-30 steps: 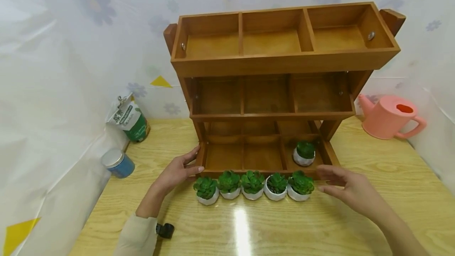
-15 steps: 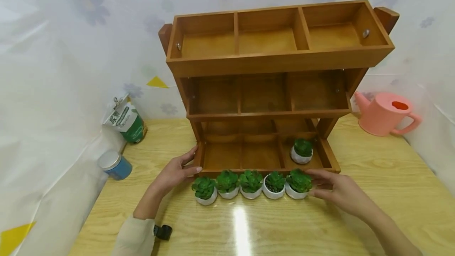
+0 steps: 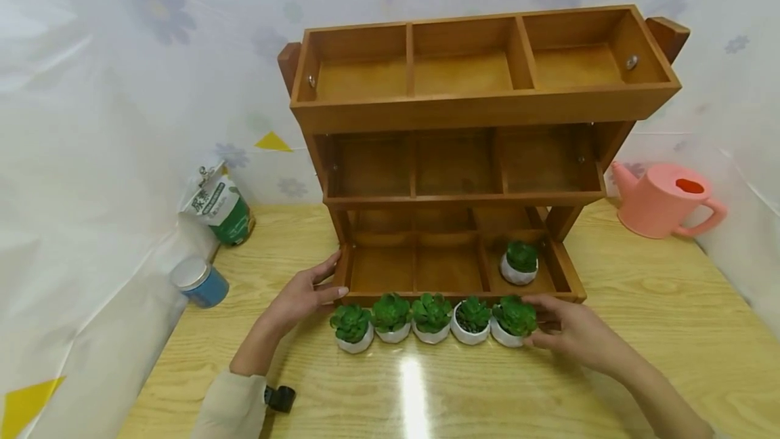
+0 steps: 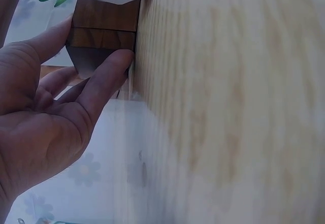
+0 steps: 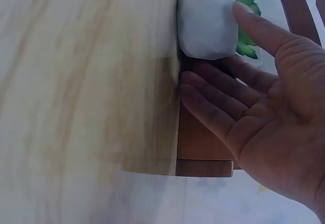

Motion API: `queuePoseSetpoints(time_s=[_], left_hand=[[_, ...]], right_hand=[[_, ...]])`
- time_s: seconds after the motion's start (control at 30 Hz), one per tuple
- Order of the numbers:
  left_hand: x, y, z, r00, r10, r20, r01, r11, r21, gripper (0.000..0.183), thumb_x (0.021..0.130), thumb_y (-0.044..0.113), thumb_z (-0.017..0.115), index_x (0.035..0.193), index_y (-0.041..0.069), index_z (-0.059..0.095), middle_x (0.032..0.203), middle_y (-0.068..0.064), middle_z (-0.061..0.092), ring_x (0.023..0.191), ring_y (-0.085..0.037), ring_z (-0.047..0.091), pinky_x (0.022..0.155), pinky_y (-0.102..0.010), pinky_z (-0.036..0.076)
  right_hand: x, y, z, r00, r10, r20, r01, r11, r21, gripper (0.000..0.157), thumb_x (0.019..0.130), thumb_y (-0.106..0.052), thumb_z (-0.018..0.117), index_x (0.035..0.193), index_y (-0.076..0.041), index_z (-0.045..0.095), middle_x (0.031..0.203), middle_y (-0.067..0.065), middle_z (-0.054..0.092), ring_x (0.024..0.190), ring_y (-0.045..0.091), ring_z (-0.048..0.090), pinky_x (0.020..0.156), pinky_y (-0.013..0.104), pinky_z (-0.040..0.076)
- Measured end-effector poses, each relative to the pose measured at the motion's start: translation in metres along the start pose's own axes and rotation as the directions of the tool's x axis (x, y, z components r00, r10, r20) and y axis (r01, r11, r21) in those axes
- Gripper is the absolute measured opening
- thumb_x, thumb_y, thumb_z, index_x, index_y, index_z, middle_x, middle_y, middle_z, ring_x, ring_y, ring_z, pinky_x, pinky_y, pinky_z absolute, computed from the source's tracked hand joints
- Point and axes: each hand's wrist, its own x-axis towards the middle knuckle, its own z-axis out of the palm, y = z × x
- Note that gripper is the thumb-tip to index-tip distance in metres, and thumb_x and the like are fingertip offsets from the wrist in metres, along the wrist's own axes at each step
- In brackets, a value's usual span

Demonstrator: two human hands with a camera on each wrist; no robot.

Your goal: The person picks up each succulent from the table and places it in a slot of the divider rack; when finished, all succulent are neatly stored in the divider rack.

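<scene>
Left hand (image 3: pixel 305 300) on the wooden shelf (image 3: pixel 487 111), right hand (image 3: pixel 575 330) at the end succulent (image 3: pixel 514 317)

On my head feed, a blue jar (image 3: pixel 204 284) with a pale lid stands by the left edge of the worktop (image 3: pixel 341 398), and a green-and-white bag (image 3: pixel 227 212), clipped at the top, leans near the far left corner. Next along, I have the left hand gripping the left front corner of the wooden shelf's bottom tier, thumb at the front, fingers along its left side. The wooden shelf, three tiers high, stands toward the worktop's far edge. Just before its front rail, five green succulents (image 3: pixel 431 317) in white pots stand close together in a row. A sixth potted plant (image 3: pixel 521 263) sits in the bottom tier's right compartment. At the end succulent, rightmost of the row, the right hand's fingers are relaxed, extended between pot and rail, thumb toward the near side; I can't tell whether they press the pot. Farther over, a pink watering can (image 3: pixel 661 202) stands near the worktop's far right corner.
</scene>
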Motion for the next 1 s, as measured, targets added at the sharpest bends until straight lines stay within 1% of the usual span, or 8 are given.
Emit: queuePoseSetpoints(time_s=[0.17, 0.3, 0.47, 0.6, 0.73, 0.8, 0.87, 1.0], left_hand=[[-0.0002, 0.0001, 0.0001, 1.0, -0.004, 0.002, 0.004, 1.0, -0.007, 0.078, 0.098, 0.027, 0.069, 0.162, 0.032, 0.024, 0.169, -0.013, 0.021, 0.14, -0.04, 0.048, 0.097, -0.048, 0.058], [0.0, 0.0001, -0.0001, 1.0, -0.005, 0.0, 0.005, 1.0, -0.007, 0.078, 0.098, 0.027, 0.069, 0.162, 0.032, 0.024, 0.169, -0.013, 0.02, 0.141, -0.04, 0.047, 0.097, -0.048, 0.058], [0.0005, 0.0011, -0.0002, 1.0, -0.014, -0.007, 0.014, 1.0, -0.007, 0.078, 0.098, 0.026, 0.069, 0.162, 0.033, 0.025, 0.169, -0.012, 0.02, 0.142, -0.039, 0.047, 0.097, -0.046, 0.058], [0.0002, 0.0022, -0.0007, 1.0, -0.017, -0.011, 0.017, 1.0, -0.006, 0.077, 0.099, 0.025, 0.069, 0.162, 0.033, 0.025, 0.169, -0.013, 0.022, 0.139, -0.038, 0.051, 0.097, -0.046, 0.059], [-0.0004, 0.0029, -0.0002, 1.0, -0.014, -0.002, 0.014, 1.0, -0.011, 0.077, 0.099, 0.025, 0.069, 0.162, 0.032, 0.025, 0.169, -0.015, 0.022, 0.138, -0.039, 0.051, 0.097, -0.046, 0.058], [-0.0006, 0.0028, 0.0002, 1.0, -0.018, -0.002, 0.018, 1.0, -0.017, 0.078, 0.098, 0.025, 0.069, 0.162, 0.032, 0.025, 0.169, -0.014, 0.022, 0.138, -0.039, 0.051, 0.097, -0.046, 0.058], [-0.0008, 0.0023, 0.0003, 1.0, -0.015, -0.002, 0.015, 1.0, -0.015, 0.078, 0.098, 0.026, 0.069, 0.162, 0.031, 0.025, 0.169, -0.015, 0.021, 0.138, -0.039, 0.051, 0.097, -0.046, 0.058], [-0.0009, 0.0022, 0.0002, 1.0, -0.013, -0.007, 0.013, 1.0, -0.013, 0.077, 0.098, 0.027, 0.069, 0.162, 0.031, 0.025, 0.169, -0.015, 0.021, 0.137, -0.038, 0.053, 0.096, -0.045, 0.059]], right_hand=[[0.0019, -0.0008, 0.0019, 0.999, 0.012, 0.03, -0.012, 1.0, 0.002, 0.077, 0.081, -0.05, 0.082, 0.137, -0.002, 0.059, 0.123, 0.01, 0.072, 0.102, 0.021, 0.073, 0.083, 0.027, 0.059], [0.0034, -0.0022, 0.0042, 0.999, 0.01, 0.032, -0.01, 1.0, -0.012, 0.085, 0.079, -0.054, 0.082, 0.139, 0.002, 0.057, 0.123, 0.011, 0.072, 0.103, 0.022, 0.073, 0.084, 0.028, 0.06], [0.0047, -0.0041, 0.0053, 1.0, 0.015, 0.01, -0.015, 0.999, -0.042, 0.083, 0.078, -0.054, 0.083, 0.137, 0.0, 0.059, 0.123, 0.011, 0.072, 0.105, 0.024, 0.072, 0.085, 0.031, 0.06], [0.0046, -0.004, 0.005, 1.0, 0.02, 0.004, -0.02, 0.999, -0.035, 0.081, 0.079, -0.052, 0.084, 0.136, 0.0, 0.06, 0.124, 0.012, 0.072, 0.107, 0.026, 0.072, 0.087, 0.035, 0.06], [0.0021, -0.0021, 0.0044, 0.999, 0.048, 0.019, -0.048, 0.999, -0.005, 0.081, 0.081, -0.051, 0.083, 0.139, 0.001, 0.058, 0.125, 0.013, 0.071, 0.108, 0.027, 0.072, 0.087, 0.037, 0.061], [0.0005, -0.001, 0.0036, 0.998, 0.052, 0.021, -0.052, 0.999, 0.001, 0.08, 0.082, -0.05, 0.082, 0.139, 0.001, 0.057, 0.125, 0.014, 0.071, 0.108, 0.028, 0.072, 0.086, 0.037, 0.061], [-0.0013, -0.0006, 0.0021, 0.999, 0.052, 0.006, -0.052, 0.999, 0.001, 0.079, 0.082, -0.05, 0.082, 0.139, 0.0, 0.058, 0.126, 0.013, 0.071, 0.107, 0.027, 0.072, 0.085, 0.034, 0.061], [-0.0041, 0.0001, -0.0018, 0.999, 0.022, -0.029, -0.022, 1.0, -0.004, 0.076, 0.083, -0.049, 0.082, 0.138, -0.002, 0.059, 0.126, 0.011, 0.071, 0.105, 0.022, 0.073, 0.083, 0.027, 0.06]])
